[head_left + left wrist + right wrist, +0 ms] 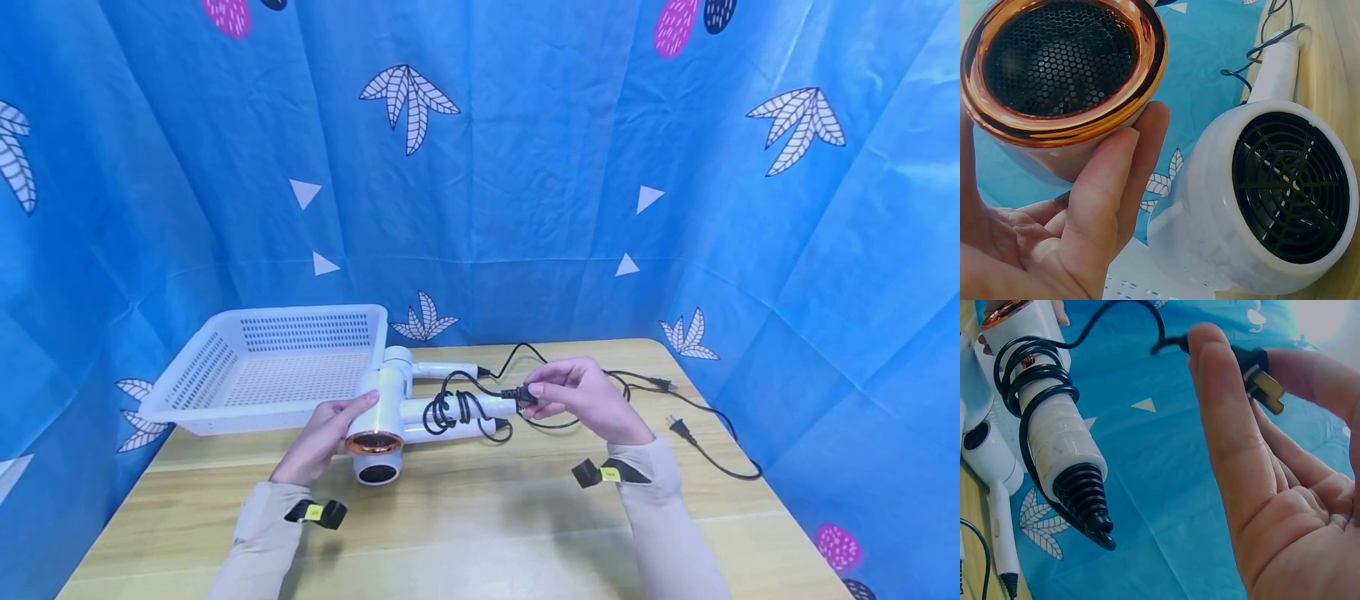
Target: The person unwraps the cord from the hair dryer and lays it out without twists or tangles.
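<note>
My left hand [322, 437] grips the barrel of a white hair dryer [386, 398] with a copper rim, raised above the table. Its black cord [1038, 378] is looped several times around the handle. Between thumb and fingers, my right hand [588, 400] pinches the cord's plug [1251, 364], whose metal prongs stick out in the right wrist view. Beneath the held dryer lies a second white hair dryer [1185, 240], its black grille facing the left wrist camera. Behind them shows the white handle of a third hair dryer [446, 371], partly hidden.
A white perforated basket [187, 414] stands at the table's back left. Loose cords run across the right side of the wooden table [465, 533], with two plugs there, one nearer [681, 428]. A blue patterned curtain [540, 167] surrounds the table's back and sides.
</note>
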The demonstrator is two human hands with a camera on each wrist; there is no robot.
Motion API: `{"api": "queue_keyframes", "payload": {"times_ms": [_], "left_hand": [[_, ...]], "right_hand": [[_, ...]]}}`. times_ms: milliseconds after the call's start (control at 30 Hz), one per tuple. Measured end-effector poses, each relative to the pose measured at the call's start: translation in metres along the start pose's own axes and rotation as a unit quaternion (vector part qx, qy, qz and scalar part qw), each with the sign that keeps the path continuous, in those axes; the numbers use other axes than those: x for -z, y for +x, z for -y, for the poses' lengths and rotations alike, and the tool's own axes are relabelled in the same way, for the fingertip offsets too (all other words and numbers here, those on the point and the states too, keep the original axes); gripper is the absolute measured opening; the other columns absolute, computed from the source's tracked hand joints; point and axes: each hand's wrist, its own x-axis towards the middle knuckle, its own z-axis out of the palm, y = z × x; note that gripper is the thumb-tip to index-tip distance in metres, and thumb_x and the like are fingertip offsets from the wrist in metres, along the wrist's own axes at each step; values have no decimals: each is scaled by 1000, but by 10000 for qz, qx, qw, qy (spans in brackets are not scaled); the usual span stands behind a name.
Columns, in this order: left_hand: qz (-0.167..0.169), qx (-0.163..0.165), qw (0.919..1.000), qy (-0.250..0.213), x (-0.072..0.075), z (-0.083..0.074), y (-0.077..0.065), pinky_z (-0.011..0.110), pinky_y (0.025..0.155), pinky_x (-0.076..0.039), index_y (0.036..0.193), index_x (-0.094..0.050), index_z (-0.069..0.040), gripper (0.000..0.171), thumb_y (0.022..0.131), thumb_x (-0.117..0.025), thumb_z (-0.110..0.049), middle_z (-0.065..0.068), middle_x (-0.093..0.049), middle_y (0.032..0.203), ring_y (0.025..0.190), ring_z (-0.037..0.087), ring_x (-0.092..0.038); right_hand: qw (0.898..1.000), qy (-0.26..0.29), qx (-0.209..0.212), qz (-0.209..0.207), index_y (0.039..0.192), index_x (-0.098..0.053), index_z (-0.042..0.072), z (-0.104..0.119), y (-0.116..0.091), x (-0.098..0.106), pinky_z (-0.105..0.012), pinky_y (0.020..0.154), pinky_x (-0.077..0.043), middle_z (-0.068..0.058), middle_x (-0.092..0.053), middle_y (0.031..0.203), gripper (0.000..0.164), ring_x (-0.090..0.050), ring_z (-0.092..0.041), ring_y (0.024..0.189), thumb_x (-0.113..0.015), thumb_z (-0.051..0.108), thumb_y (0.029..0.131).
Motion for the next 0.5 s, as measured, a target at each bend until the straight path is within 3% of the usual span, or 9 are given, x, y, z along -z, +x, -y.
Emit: {"api": "queue_keyframes", "payload": {"times_ms": [500], "left_hand": [[-39,101,9999,24,2,-2,0,28,80,-59,141,-53,4,78,99,-58,-61,6,-75,108,91,14,-72]], "right_hand": [[9933,-543,-442,918,114,-70,-9,-9,2,1,-53,80,-63,-25,-78,100,27,-80,-28,81,-71,10,96]]}}
